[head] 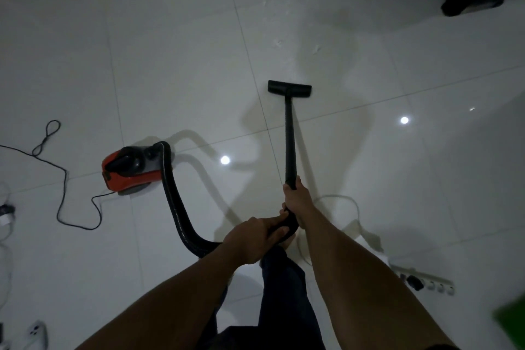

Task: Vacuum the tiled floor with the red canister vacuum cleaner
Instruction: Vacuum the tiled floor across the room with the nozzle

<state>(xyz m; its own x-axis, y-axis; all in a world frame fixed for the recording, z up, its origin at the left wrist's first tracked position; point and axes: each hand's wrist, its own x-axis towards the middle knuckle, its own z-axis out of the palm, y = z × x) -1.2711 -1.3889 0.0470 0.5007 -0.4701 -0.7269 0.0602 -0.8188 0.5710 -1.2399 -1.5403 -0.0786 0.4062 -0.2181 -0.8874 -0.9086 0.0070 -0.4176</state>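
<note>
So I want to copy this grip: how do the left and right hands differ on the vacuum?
The right hand grips the straight wand; the left hand holds the curved handle by the hose. The right hand sits further forward, nearer the floor head, the left hand behind it. Both curl round black vacuum parts.

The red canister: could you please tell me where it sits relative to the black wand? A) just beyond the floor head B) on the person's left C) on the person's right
B: the red canister stands on the tiles to the left of the black wand, its hose curving back to the handle end.
</note>
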